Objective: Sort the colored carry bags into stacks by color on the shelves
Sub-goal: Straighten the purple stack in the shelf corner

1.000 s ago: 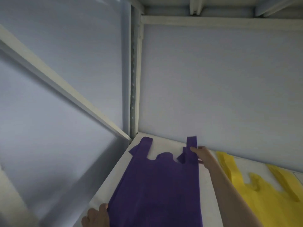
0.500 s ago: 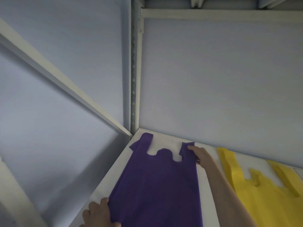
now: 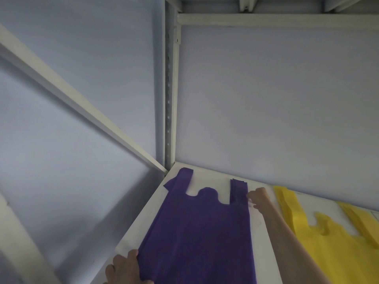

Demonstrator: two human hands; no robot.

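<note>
A purple carry bag (image 3: 196, 232) lies flat on the white shelf (image 3: 262, 238), its two handles pointing toward the back wall. My left hand (image 3: 126, 270) grips the bag's near left edge at the shelf's front. My right hand (image 3: 258, 198) is at the outer edge of the right handle, fingers curled and touching the fabric; whether it pinches it is unclear. To the right lies a stack of yellow carry bags (image 3: 328, 242), also flat with handles toward the wall.
A grey back wall and a perforated metal upright (image 3: 169, 99) close the shelf's rear left corner. A diagonal brace (image 3: 71, 95) runs along the left side. The underside of the shelf above (image 3: 266, 9) spans the top.
The purple bag's right handle, raised and folded a second ago, now lies flat and straight. My right hand has slid from the handle to its outer edge. My left hand stays on the near edge.
</note>
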